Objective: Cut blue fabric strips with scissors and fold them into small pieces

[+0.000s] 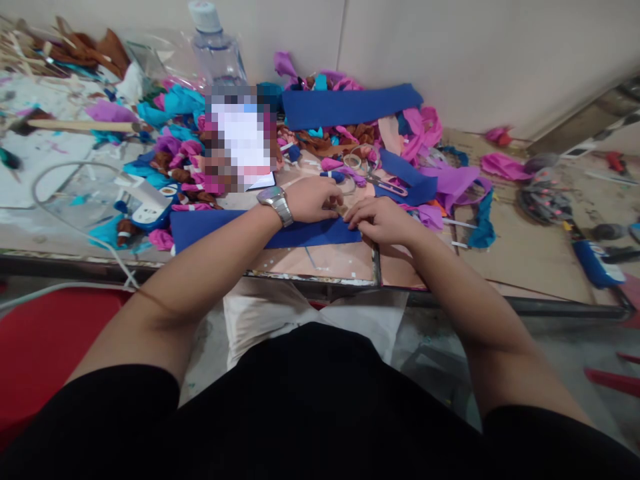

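Long, flat royal-blue fabric strip lay ctr frame under L hand, its end by R hand, both hands' fingers bent & nearly meeting, can't tell what's held, w/ clear plastic white-capped bottle upper L of frame.

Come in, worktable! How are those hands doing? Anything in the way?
Left hand and right hand: close together, grip unclear. Long blue strip: under left hand, end near right. Shorter blue strip: just beyond right hand, apparently not blocking.
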